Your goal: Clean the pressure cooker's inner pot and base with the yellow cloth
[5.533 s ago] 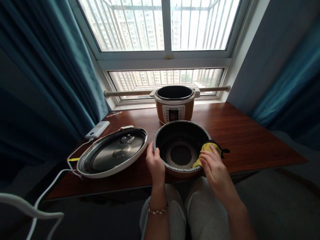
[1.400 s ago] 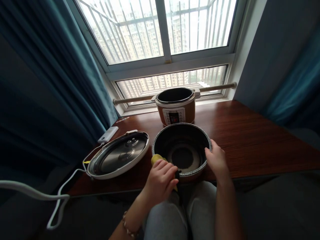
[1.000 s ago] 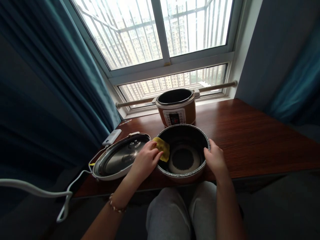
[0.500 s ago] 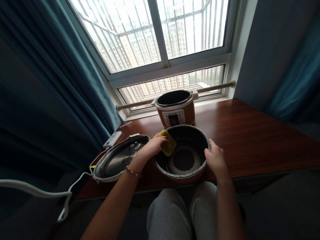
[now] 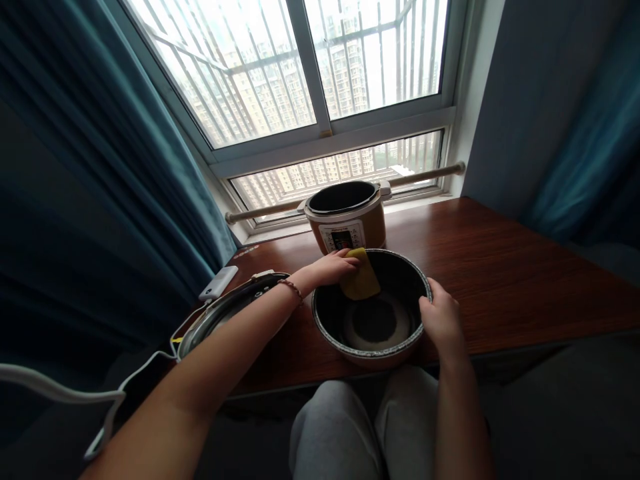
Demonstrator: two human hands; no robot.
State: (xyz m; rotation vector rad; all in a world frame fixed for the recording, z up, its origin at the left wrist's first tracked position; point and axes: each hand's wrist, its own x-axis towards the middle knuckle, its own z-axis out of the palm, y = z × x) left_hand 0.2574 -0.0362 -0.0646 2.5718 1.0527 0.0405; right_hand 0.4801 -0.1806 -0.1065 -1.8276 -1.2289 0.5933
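Note:
A round dark inner pot [image 5: 417, 327] with a speckled rim stands at the table's front edge, just above my knees. My left hand [image 5: 333, 269] reaches over its far left rim and grips a yellow sponge [image 5: 363, 279] against the inside wall. On the right side, my right hand [image 5: 441, 313] is closed round the rim, thumb inside and fingers outside. Behind the pot is the brown cooker body [image 5: 373, 223] with its control panel facing me. Left of the pot, a lid [image 5: 227, 308] lies partly hidden under my left forearm.
The wooden table [image 5: 510, 267] stretches to the right. A white power bank or similar box [image 5: 219, 283] with a cable lies at the back left. A thick white cord [image 5: 60, 387] hangs in at the left. Behind the table is a window with a rail [image 5: 425, 177]; a blue curtain [image 5: 165, 167] hangs left.
My left hand has moved the sponge right and away from me along the pot's inner wall. The pot has shifted slightly right, with my right hand still on its rim.

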